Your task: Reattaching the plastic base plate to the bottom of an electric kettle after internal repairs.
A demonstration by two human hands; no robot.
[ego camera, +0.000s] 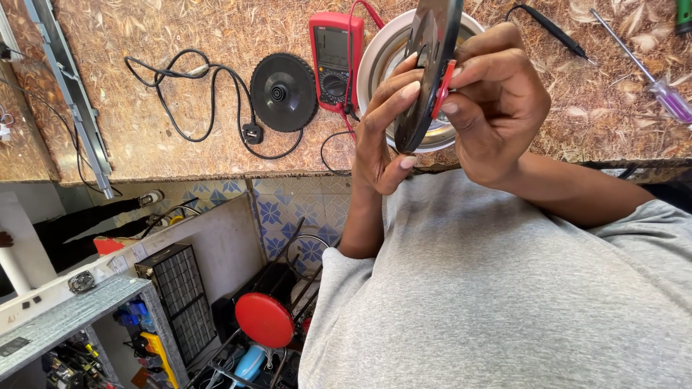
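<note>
Fingers [393, 97] of the left hand [378, 137] press flat against one face of a round black plastic disc [429, 65], held on edge above the near rim of the desk [180, 144]. The right hand [497, 101] grips the disc's other face, its fingertips pinching a red test probe [445, 90] against the disc edge. Just behind the disc stands one white round kettle body with a metal inside [378, 57]. Left of it lies one red digital multimeter [333, 57], its one red lead [360, 21] looping toward the hands. Further left rests one black round kettle base [283, 91] with one black cord and plug [209, 101]. On the far right lie one black probe [548, 29] and one purple-handled screwdriver [659, 90]. A grey shirt [504, 302] fills the near right.
</note>
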